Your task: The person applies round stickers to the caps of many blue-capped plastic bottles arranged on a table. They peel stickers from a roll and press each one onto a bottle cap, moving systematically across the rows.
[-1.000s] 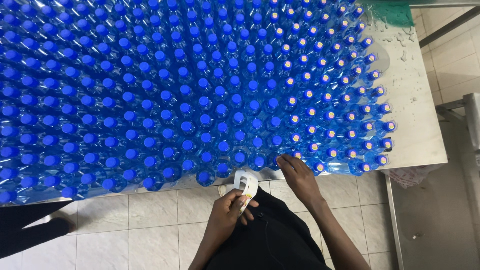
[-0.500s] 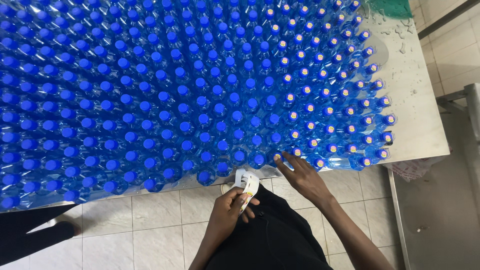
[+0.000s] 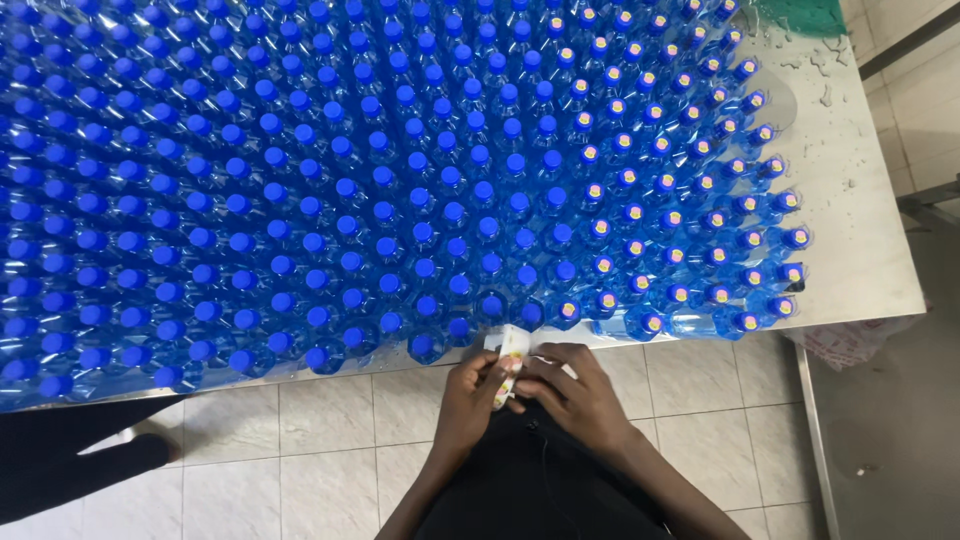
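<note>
Seen from above, the left hand (image 3: 472,385) and right hand (image 3: 570,385) meet at the near edge of a white table (image 3: 850,200), both pinching a small white strip of stickers (image 3: 511,355) that stands up between their fingertips. Just beyond the hands, nearly touching the strip's top, begins a dense field of blue-capped bottles (image 3: 400,180) that covers the table; those up and to the right of the right hand carry small round stickers on their caps. Far to the left of the left hand, a dark sleeve (image 3: 70,460) crosses the pale tiled floor (image 3: 320,440).
</note>
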